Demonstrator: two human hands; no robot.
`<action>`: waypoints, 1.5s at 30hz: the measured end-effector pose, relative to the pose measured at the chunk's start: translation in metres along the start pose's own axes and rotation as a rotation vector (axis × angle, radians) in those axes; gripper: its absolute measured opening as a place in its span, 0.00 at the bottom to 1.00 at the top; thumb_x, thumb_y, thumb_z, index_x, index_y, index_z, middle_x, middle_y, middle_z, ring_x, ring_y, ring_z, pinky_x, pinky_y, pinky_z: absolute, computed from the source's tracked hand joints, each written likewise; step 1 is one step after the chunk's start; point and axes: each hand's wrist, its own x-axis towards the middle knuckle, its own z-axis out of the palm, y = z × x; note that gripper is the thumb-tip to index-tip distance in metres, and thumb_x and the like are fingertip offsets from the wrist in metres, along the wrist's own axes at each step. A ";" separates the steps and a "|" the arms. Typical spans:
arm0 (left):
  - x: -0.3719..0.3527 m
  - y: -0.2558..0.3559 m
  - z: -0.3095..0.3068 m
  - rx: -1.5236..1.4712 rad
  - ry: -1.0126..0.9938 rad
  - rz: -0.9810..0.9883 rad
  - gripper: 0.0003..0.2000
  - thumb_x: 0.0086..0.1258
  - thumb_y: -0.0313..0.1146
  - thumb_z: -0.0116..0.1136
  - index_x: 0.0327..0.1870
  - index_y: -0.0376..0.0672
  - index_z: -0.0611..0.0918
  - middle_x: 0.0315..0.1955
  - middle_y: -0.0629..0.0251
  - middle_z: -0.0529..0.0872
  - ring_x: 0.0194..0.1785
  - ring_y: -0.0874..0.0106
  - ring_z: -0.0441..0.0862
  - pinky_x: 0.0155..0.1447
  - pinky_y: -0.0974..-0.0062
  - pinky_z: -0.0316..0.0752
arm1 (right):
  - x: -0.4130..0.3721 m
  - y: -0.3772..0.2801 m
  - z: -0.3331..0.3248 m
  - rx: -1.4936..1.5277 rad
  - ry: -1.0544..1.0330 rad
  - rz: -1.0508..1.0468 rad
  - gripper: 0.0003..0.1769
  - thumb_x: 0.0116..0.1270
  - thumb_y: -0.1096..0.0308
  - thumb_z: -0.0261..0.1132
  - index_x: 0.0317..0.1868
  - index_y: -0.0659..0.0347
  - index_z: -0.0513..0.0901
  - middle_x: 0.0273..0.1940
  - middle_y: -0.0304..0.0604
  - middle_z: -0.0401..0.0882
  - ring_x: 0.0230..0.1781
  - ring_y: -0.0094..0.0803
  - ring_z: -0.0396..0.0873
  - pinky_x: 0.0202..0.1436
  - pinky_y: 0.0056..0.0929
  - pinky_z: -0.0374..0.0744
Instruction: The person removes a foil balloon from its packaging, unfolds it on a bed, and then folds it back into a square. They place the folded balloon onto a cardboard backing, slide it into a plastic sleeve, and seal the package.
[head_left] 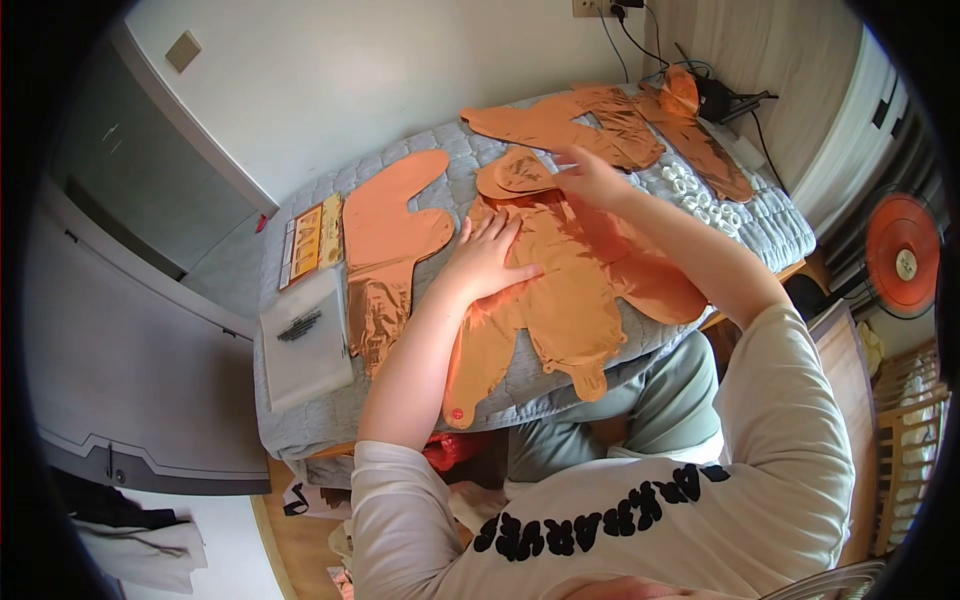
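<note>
- The large foil balloon [585,300] lies flat under both hands. Its long axis runs from the right hand [592,180] back towards the person's body, and its narrow tail ends hang over the near edge of the surface [300,425].
- The left hand [490,255] lies open, palm down and fingers spread, pressing on the balloon's left part. It is the nearer hand to the body.
- The right hand reaches farther out, its fingertips at the edge of a small rounded foil piece [515,172] that overlaps the balloon's far end. I cannot tell whether it pinches the foil or only touches it.
- Left of the left hand and apart from it lies a number-shaped balloon [395,220]. Beyond that are a printed card [312,240] and a clear bag [305,345].
- More foil balloons [575,125] lie past the right hand, with white rings [700,200] to its right.
- The surface has a grey quilted cover. An orange fan [903,262] stands far right, and there are pale walls and a wooden floor.
</note>
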 end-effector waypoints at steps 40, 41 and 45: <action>0.003 0.000 0.004 0.053 -0.012 -0.026 0.46 0.69 0.61 0.61 0.83 0.47 0.57 0.84 0.54 0.52 0.87 0.60 0.45 0.86 0.48 0.36 | -0.076 -0.023 -0.014 -0.475 -0.262 -0.218 0.36 0.74 0.49 0.64 0.73 0.65 0.71 0.75 0.51 0.70 0.79 0.50 0.61 0.81 0.46 0.60; 0.003 -0.001 0.004 0.054 -0.012 -0.026 0.46 0.69 0.61 0.61 0.83 0.47 0.57 0.84 0.54 0.52 0.87 0.60 0.45 0.86 0.48 0.36 | -0.074 -0.022 -0.013 -0.528 -0.312 -0.234 0.39 0.74 0.47 0.63 0.75 0.65 0.69 0.77 0.52 0.66 0.81 0.51 0.58 0.82 0.47 0.58; 0.002 0.000 0.003 0.052 -0.005 -0.018 0.47 0.69 0.60 0.61 0.83 0.46 0.57 0.84 0.54 0.53 0.87 0.59 0.46 0.86 0.48 0.36 | -0.071 -0.023 -0.007 -0.646 -0.322 -0.297 0.40 0.74 0.44 0.62 0.75 0.65 0.69 0.75 0.54 0.67 0.79 0.52 0.60 0.83 0.49 0.56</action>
